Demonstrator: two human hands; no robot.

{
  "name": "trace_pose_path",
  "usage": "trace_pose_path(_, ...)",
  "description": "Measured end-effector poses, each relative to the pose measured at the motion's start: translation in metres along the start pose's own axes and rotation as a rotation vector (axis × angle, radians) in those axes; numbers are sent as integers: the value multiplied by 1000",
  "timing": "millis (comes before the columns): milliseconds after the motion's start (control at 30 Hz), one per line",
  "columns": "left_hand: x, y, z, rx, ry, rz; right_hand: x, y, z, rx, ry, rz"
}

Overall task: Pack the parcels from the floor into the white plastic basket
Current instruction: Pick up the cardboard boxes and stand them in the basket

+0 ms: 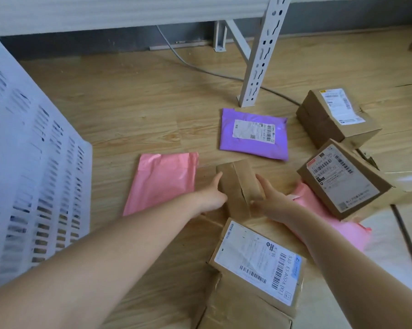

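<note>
**Both hands close on a small box, basket waiting to the left**

Your left hand (211,197) and right hand (270,199) sit on opposite long sides of a small taped cardboard box (236,186) lying on the wooden floor (133,100). The hands are apart, with the box between them. Your left palm lies flat against its left side with the fingers straight. Your right hand cups the right side, thumb over the near top edge and fingers along the flank. Whether the box is lifted clear of the floor cannot be told.

The box's long axis runs away from you and slightly leftward, so each hand meets a long face, and both are equally near. The white plastic basket (34,162) stands well to the left of your left hand, its slotted wall facing you; its opening is out of view. The coming move is judged to be a lift and a swing leftward over that wall, with the left arm leading.

Other parcels ring your hands. A pink mailer (160,184) lies just left of your left hand, between it and the basket. A purple mailer (254,134) lies beyond the fingertips. A labelled box (257,262) sits under your right forearm, and two more boxes (342,181) (335,115) lie to the right, the nearer one resting on another pink mailer (330,224). Beyond the purple mailer stands a white rack leg (257,67).
</note>
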State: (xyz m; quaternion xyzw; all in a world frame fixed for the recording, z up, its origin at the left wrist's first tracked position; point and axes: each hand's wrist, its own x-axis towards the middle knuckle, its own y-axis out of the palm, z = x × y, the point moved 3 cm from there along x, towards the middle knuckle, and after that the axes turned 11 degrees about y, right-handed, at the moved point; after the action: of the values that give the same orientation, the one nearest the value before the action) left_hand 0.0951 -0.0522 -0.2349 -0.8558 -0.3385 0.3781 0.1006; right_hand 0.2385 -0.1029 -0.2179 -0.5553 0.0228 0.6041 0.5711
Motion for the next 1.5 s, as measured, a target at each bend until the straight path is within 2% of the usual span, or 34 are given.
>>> trace_pose_path(100, 2, 16, 2, -147, -11, 6, 1, 9, -2, 183, 0, 40)
trace_pose_path(267, -4, 5, -9, -297, 77, -95, -4, 5, 8, 442, -17, -70)
trace_pose_path(400, -26, -20, -18, -304, 167, -181, -21, -1, 25, 706, -66, -130)
trace_pose_path(567, -64, -47, -28, -454, 237, -196, -51, -4, 48, 873, -105, -92)
trace_pose_path(700, -99, -75, -37, -547, 314, -186, -79, -12, 67, 1004, -149, 24)
trace_pose_path(967, -187, -139, -57, -478, 492, -172, -155, -23, 135, 974, -267, 21)
trace_pose_path(1133, -234, -174, -56, -627, 560, -271, -193, -13, 181, 984, -342, -3)
trace_pose_path(1367, -276, -215, -25, -582, 620, -392, -228, 10, 234, 946, -417, -25)
trace_pose_path(1500, -294, -237, -2, -676, 594, -392, -247, 26, 259, 951, -477, 20)
